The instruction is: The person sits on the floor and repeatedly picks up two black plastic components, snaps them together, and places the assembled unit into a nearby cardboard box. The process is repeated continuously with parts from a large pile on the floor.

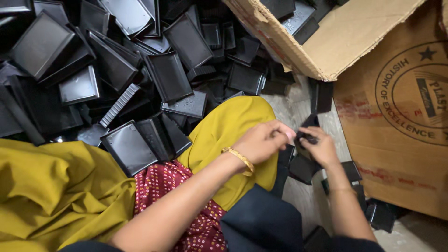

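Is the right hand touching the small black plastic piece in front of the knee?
Touching. The head view shows the right hand with its fingers closed around the small black plastic piece, and the left hand meets it too.

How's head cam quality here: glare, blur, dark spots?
Head view: glare streaks on the glossy black trays; the pile's gaps go near black; left hand and right hand slightly soft, the small black part between them hard to resolve; cardboard box evenly lit.

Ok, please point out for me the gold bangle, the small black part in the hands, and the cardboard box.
gold bangle (239, 158), head view, on its band across the left wrist.
small black part (308, 138), head view, on its middle, between both hands.
cardboard box (396, 130), head view, on its printed brown side.
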